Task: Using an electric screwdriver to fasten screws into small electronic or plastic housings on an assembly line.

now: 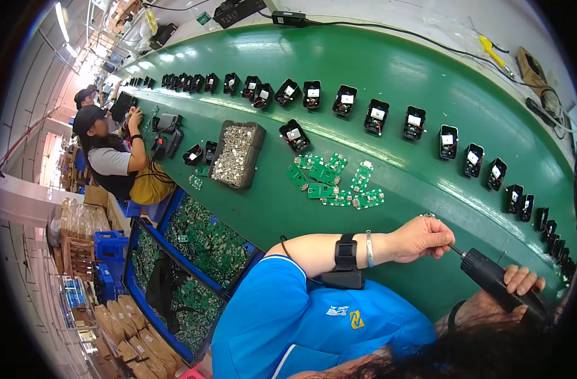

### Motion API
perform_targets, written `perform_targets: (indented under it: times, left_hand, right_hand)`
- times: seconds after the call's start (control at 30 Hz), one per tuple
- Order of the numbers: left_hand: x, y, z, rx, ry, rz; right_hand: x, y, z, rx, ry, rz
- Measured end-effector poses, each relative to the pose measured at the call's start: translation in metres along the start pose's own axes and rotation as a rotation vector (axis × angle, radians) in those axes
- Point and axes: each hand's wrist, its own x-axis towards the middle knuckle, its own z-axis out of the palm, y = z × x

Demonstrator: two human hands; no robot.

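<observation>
We have the driver off to our right, above the near part of the table and tilted, its bit pointing up and away toward our left hand. The step, as we judge it, is readying the tip: our left fingertips are pinched together right at its end, though we cannot tell whether anything small sits between them. Our right hand is curled round the driver's body. From here, we think, the next move calls for a steady right grip and the left fingertips kept in line with the bit.

The driver is black, thick in the body and tapering to a thin, dark bit.

Beyond our left hand we see a loose cluster of green boards, some overlapping, lying flat. A lone case stands just past them, and a long row of black, open cases curves along the far side. Left of the boards sits a tray heaped with small metal parts; farther left, a co-worker is at the table too.
</observation>
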Motion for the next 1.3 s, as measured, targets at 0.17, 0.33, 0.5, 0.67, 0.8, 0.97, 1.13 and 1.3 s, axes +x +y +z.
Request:
perform_targets:
  times: [0.17,0.33,0.5,0.67,0.8,0.97,1.13,1.3]
  left_hand:
    - [0.001,-0.003,0.000,-0.022,0.013,-0.004]
    - [0.002,-0.007,0.004,-0.038,0.020,-0.056]
    - [0.010,-0.010,0.015,-0.042,0.055,-0.116]
    - [0.009,-0.006,0.012,0.089,0.104,0.000]
    - [0.023,-0.009,0.021,0.184,0.027,-0.041]
    - [0.053,-0.006,0.040,0.512,-0.080,-0.030]
    - [0.125,0.017,0.062,1.629,-0.115,0.648]
    - [0.192,0.013,0.057,2.089,-0.082,0.791]
  right_hand:
    - [-0.002,0.001,0.000,-0.033,-0.038,0.002]
    - [-0.005,-0.005,-0.010,-0.021,-0.076,0.000]
    - [-0.001,-0.011,-0.002,-0.062,-0.070,-0.055]
    - [0.001,0.001,-0.002,-0.009,-0.008,-0.077]
    - [0.007,-0.012,-0.018,-0.012,0.059,-0.111]
    - [0.019,-0.025,-0.044,-0.008,0.080,-0.177]
    - [0.050,-0.044,-0.075,-0.134,0.087,-0.345]
    - [0.087,-0.011,-0.100,-0.294,0.096,-0.385]
